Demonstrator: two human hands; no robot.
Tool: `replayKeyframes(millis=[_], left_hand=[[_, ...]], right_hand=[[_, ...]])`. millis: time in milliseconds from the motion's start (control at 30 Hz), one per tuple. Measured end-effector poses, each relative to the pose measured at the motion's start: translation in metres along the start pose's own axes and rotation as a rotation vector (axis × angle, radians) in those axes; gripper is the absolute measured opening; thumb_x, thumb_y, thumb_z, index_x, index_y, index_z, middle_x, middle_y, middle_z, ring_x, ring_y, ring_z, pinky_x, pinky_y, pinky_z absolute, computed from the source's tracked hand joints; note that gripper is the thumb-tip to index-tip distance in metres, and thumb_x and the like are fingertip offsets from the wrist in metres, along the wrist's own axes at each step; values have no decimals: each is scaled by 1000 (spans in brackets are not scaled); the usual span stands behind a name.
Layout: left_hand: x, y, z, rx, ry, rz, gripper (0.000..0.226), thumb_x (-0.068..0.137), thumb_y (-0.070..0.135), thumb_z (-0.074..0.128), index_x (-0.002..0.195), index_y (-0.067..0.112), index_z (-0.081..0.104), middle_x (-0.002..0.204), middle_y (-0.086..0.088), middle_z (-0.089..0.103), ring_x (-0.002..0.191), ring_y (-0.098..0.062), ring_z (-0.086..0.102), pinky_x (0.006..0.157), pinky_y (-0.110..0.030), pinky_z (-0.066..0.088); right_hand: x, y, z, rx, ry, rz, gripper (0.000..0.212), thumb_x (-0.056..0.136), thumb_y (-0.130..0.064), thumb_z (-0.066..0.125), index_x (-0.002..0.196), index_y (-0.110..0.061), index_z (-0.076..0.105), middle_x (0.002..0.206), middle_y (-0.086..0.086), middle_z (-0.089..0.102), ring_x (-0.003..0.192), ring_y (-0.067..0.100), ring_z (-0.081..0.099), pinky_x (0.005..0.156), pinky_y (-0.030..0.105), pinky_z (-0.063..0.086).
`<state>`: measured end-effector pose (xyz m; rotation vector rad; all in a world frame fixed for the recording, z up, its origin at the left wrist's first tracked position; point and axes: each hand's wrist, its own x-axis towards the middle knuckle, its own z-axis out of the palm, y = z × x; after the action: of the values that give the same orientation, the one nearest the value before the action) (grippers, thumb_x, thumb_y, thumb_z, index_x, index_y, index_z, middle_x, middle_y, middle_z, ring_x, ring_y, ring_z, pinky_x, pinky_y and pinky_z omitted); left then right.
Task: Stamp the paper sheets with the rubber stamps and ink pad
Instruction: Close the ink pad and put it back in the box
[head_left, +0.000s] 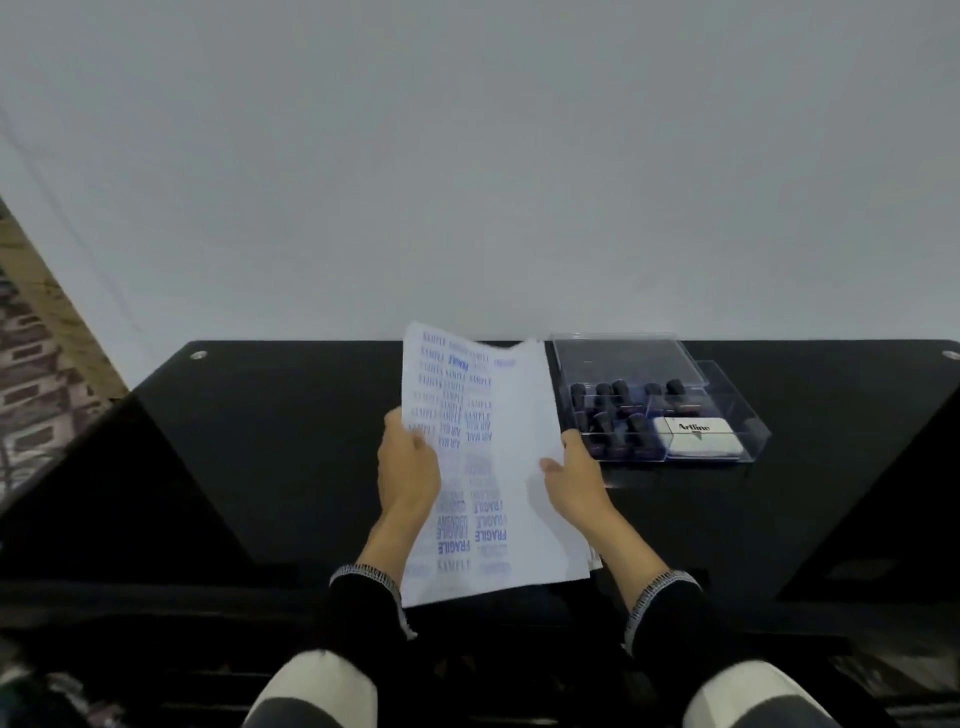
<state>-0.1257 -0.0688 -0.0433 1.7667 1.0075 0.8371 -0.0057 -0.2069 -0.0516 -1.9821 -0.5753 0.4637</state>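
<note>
Up close, the left hand (408, 467) grips the left edge of the paper sheets (511, 447), its fingers (418, 440) curled over the printed face, while the right hand (574, 475) holds the right edge with its thumb on top and the other fingers hidden behind. Held between the two hands, the sheets are raised and tilted above the desk (260, 441); the top one carries many blue imprints reading SAMPLE, FRAGILE, AIR MAIL and AMENDED. More than one sheet shows at the lower right corner, though the exact count cannot be told.

Just beyond the right fingers, one clear plastic box (727, 395) sits on the desk with its lid propped open. Its left compartment holds about nine dark-handled rubber stamps (615, 415), some overlapping, and its right compartment holds one white ink pad (696, 437) marked Artline.

Farther out, the desk is glossy black, with a metal fitting near each far corner. Behind it stands a plain pale wall (467, 156), and patterned flooring (31, 338) shows far left.
</note>
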Motion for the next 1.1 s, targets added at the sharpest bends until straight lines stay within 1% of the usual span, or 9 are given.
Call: replayKeyframes(millis=[100,267,400,500,600,700,900,1000,1100], left_hand=[[16,30,-11,-130,63,186,31,102,11,32,130,20,41,118,3,57,103,-10,58,85,-29,52],[26,50,-10,-216,103,374,31,103,12,32,131,22,35,126,1,53,112,-10,56,91,-27,48],[13,26,7,-118,16,258,34,103,11,29,136,18,30,132,0,51,117,-14,53,95,-32,49],[5,14,12,-101,-57,209,41,102,6,28,142,17,26,130,3,49,116,-13,52,94,-27,49],[18,16,8,-82,-60,88,40,101,2,30,139,14,24,116,3,51,94,-9,55,69,-13,46],[35,11,8,32,-96,-44,19,98,1,33,115,8,29,103,-3,51,79,-7,52,55,-17,41],[56,-19,30,357,-200,-110,13,95,3,37,107,8,38,109,-12,53,85,-22,56,70,-37,51],[69,-21,49,451,-171,-92,24,94,2,41,119,3,40,121,-16,43,88,-24,50,73,-35,45],[83,-15,68,548,-135,-74,36,93,1,47,128,0,37,130,-18,36,106,-30,48,80,-33,45]], right_hand=[[4,-28,-11,197,152,-168,16,95,-5,51,108,-14,47,102,-2,59,84,3,56,60,7,41],[7,-47,-12,330,315,-314,18,96,-5,50,113,-10,51,103,-3,62,90,2,58,71,4,46],[2,-24,2,183,182,-262,25,101,-6,33,125,-10,41,105,-3,55,88,0,53,68,2,41],[3,-11,5,97,170,-202,16,101,-5,33,111,-15,40,106,1,54,96,14,54,63,6,39],[12,-14,-7,60,259,-158,11,99,-5,42,107,-12,41,100,1,53,89,14,53,62,12,38],[19,-9,-20,-42,279,-158,23,95,-4,49,119,-7,48,99,4,57,85,12,53,70,19,40],[18,19,-52,-225,364,-224,19,94,-8,53,112,-13,56,101,-3,52,97,13,52,86,32,51],[18,38,-67,-358,429,-278,19,94,-11,54,113,-13,59,106,-2,56,106,14,47,94,31,41],[22,55,-82,-496,510,-295,20,93,-13,55,112,-15,61,111,0,60,111,18,49,99,35,31]])
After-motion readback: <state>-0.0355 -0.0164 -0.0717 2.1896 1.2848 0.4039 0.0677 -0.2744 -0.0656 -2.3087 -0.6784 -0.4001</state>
